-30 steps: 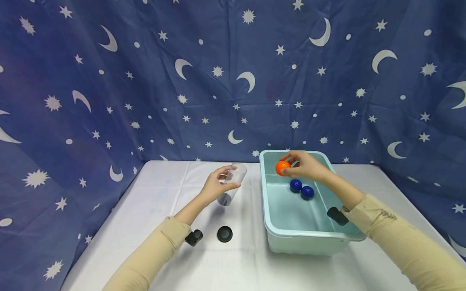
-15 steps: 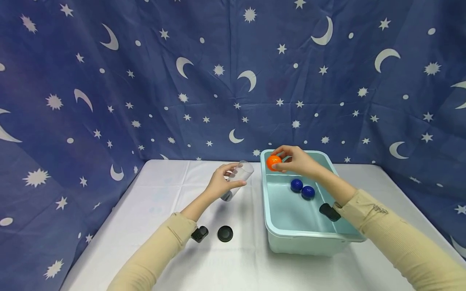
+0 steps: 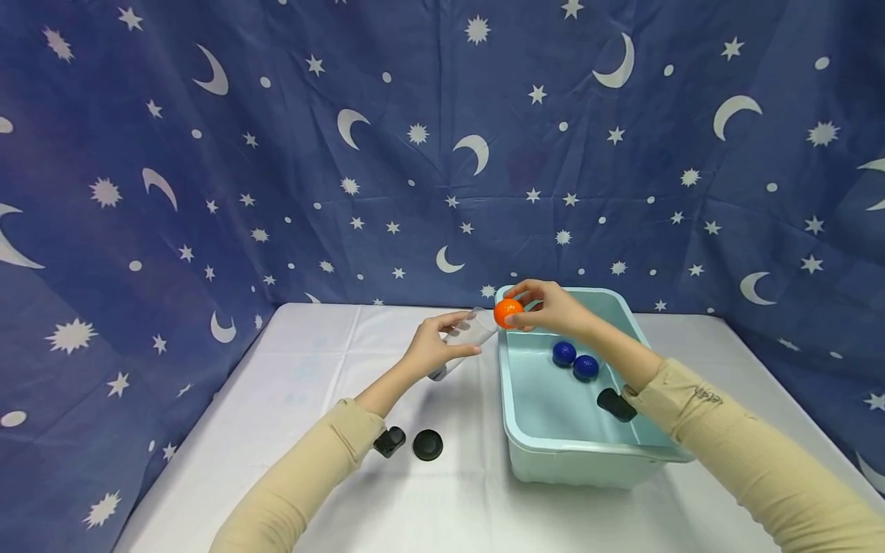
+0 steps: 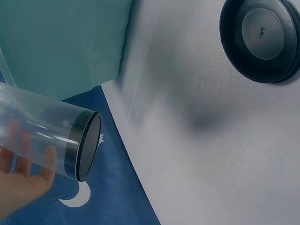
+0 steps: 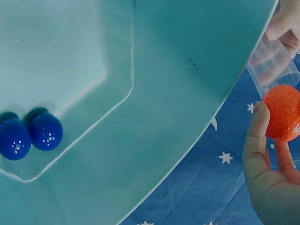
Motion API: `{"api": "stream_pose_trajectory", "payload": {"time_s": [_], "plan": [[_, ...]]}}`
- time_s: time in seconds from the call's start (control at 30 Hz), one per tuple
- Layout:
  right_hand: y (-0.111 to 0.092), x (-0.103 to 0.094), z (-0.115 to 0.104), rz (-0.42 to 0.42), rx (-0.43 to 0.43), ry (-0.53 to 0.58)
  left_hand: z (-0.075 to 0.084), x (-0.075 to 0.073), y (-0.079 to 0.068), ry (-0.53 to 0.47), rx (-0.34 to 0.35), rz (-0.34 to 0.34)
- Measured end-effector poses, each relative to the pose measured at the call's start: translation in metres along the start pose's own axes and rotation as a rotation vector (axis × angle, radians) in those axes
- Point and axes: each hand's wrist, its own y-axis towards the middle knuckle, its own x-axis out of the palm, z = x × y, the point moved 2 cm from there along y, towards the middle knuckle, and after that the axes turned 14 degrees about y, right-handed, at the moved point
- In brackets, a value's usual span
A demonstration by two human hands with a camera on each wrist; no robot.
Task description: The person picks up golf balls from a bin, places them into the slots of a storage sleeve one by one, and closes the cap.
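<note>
The orange golf ball is pinched by the right hand at the mouth of the clear tube, gripped by the left hand, and not yet inside. Two blue balls are left in the bin, the black lid on the desk. Contact between ball and tube cannot be told.

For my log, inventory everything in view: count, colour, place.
Table: 1, white, centre
Backdrop: 1, starry blue, behind table
Bin: 1, pale teal, on table
Blue balls: 2, blue, in bin
Lid: 1, black, on table
Tube: 1, clear with dark base, tilted above table
Orange ball: 1, orange, by tube's mouth
Cameras: 2, black, over table and bin
Sleeves: 2, beige, foreground
Left hand: 1, bare, gripping tube
Right hand: 1, bare, pinching orange ball
</note>
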Motion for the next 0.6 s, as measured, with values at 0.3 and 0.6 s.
{"api": "stream_pose_trajectory", "payload": {"time_s": [0.3, 0.6], "plan": [[0.003, 0.007, -0.001, 0.001, 0.001, -0.009, 0.008, 0.002, 0.001, 0.009, 0.028, -0.028], [0.002, 0.008, -0.005, -0.007, -0.056, 0.019, 0.012, 0.004, 0.002, 0.023, 0.009, -0.044]]}}
